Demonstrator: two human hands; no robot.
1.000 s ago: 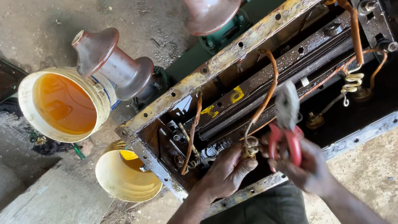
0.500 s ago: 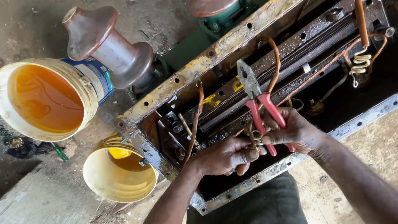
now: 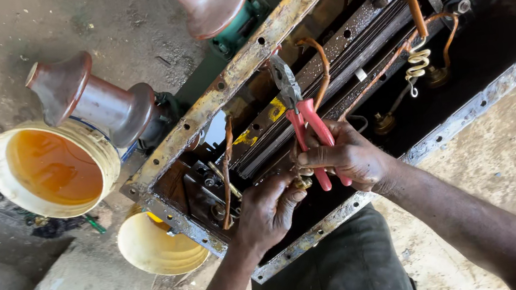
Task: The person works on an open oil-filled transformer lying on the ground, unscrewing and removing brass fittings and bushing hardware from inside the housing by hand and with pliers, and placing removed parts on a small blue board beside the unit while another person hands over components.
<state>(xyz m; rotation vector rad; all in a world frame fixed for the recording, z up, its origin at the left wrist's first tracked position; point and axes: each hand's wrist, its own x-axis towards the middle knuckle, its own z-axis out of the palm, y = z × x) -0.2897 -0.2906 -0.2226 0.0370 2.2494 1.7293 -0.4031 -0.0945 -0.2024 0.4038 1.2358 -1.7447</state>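
Tank (image 3: 242,68) open, core bare. Right hand (image 3: 348,157) fisted around red pliers (image 3: 305,126), nose at 11 o'clock. Left hand (image 3: 266,213) pinches brass fitting (image 3: 304,182). Leads uncut, fitting not yet freed.

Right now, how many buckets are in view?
2. A larger cream bucket with amber liquid sits at left, beside a brown insulator. A smaller yellow bucket lies below it, by the tank's corner. Others may lie out of frame.

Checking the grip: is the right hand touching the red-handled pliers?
Touching. The head view shows the right hand wrapped around the red handles of the pliers.
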